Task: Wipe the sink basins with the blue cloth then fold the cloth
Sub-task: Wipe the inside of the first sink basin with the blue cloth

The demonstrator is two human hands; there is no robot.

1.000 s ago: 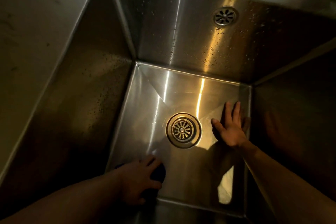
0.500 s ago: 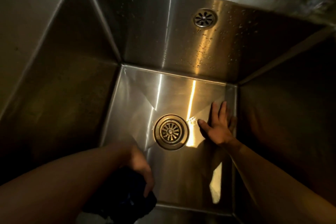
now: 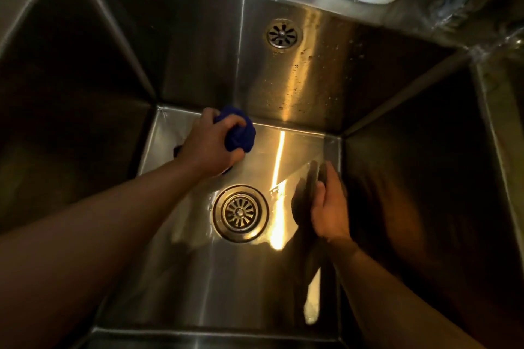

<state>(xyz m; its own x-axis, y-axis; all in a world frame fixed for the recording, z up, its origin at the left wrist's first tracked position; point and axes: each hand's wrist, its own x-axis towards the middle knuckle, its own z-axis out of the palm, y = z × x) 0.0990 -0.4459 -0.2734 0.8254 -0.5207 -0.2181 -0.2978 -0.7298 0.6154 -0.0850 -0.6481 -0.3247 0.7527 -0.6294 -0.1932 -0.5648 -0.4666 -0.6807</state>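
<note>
Fingers of the left grip are curled tight round the blue cloth, which is bunched into a wad and pressed to the floor of the sink basin at its far edge, where floor meets back wall. The wad pokes out ahead and to the right of the knuckles, so the next stroke would likely pull back and rightward toward the drain. The right grip, blurred, holds nothing; its fingers lie straight beside the right wall, across the drain from the cloth. Folding is not yet begun.
</note>
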